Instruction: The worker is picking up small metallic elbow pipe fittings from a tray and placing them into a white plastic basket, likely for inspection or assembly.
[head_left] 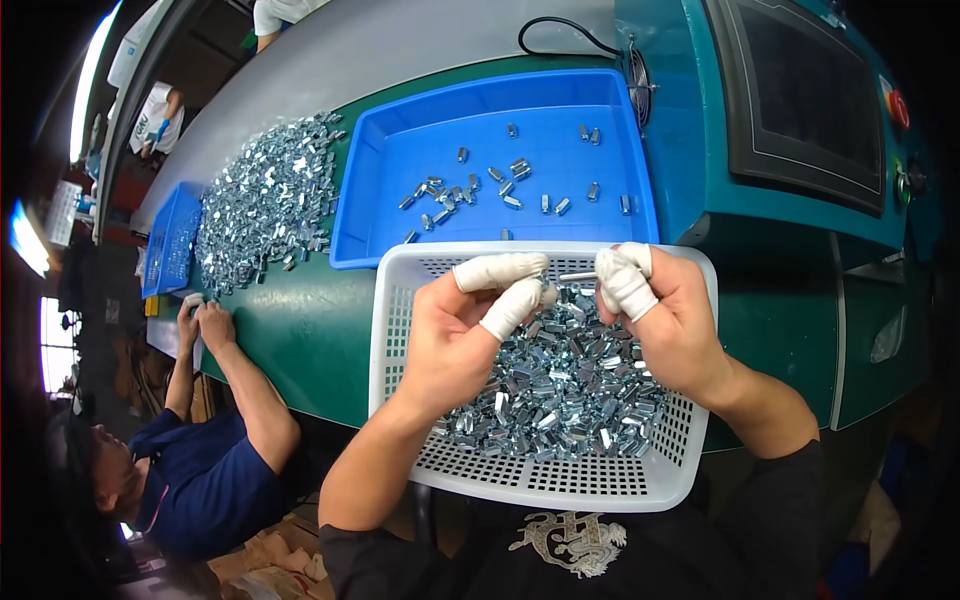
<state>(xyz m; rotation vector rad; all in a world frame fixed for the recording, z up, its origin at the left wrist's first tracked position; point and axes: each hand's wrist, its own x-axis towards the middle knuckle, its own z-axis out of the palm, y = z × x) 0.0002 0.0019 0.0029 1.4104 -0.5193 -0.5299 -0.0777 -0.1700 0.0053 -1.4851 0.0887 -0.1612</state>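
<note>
Head view, single frame. Hidden or unclear: the far rim of the white perforated basket (400,300) is partly covered by both hands; the small metal piece (547,293) at the left fingertips is mostly concealed, shape hard to make out; a co-worker (190,470) at lower left is cut by the dark rim of the picture. Left hand (455,335): raised over the basket, forearm entering from the near edge, thumb and forefinger in white finger cots pinched on the small metal piece. Right hand (660,310): opposite, cot-covered fingers closed on a thin metal pin (578,276) lying level, its tip pointing left toward the other hand. Basket contents: heap of shiny metal parts (560,390), just below both hands. Far of basket: blue tray (380,180) with few scattered parts. Far left: loose pile of parts (265,200) on the green table (290,330). Right: teal machine (700,130) with dark screen, red round button (898,108) at far right.
</note>
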